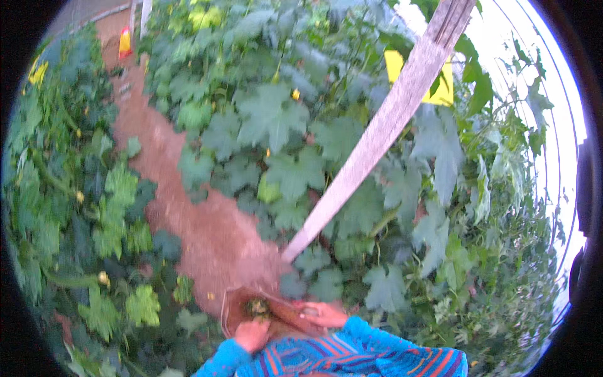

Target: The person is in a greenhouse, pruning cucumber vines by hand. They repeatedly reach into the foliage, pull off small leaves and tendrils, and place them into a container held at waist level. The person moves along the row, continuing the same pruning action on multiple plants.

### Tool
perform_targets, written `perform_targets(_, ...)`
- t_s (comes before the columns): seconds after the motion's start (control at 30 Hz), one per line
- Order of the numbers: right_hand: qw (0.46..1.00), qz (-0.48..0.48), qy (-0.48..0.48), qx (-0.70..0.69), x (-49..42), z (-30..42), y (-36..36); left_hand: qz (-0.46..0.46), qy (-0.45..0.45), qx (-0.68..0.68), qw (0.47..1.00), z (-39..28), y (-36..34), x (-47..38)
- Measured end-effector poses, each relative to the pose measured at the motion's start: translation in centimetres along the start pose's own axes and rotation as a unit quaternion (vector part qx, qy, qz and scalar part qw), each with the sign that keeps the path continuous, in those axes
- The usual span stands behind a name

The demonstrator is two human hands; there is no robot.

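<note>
A brown pouch or bag (282,315) hangs at my waist, its mouth gaping upward. My left hand (253,333) is curled at its left side, the fingers reaching into the mouth. Just beyond those fingers lies a small green and yellowish clump (258,308), too blurred to name; whether I hold it cannot be seen. My right hand (325,315) grips the right rim of the bag, with the fingers pointing left. Both arms wear blue knitted sleeves, and a patterned blue garment (320,351) shows below the bag.
A bare earth path (212,231) runs away to the upper left between leafy vines (278,118) with yellow flowers. A slanting wooden post (372,141) rises at right, before a yellow card (443,87). Farther off stands a red and yellow object (125,42).
</note>
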State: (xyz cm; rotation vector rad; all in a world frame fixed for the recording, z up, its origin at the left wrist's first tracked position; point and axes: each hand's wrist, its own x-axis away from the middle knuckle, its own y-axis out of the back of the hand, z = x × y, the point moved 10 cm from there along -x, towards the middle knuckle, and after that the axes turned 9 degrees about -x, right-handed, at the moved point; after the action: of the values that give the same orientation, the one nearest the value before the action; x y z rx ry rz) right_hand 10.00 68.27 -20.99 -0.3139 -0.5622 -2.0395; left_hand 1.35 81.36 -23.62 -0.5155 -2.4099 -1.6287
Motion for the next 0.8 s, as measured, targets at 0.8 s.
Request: perform_targets(0.8, 0.427, -0.785, 0.372, 0.252, -9.4, 44.0, 45.5, -0.343, -0.453, 0.147, 0.81, 0.1, 60.6, -31.5)
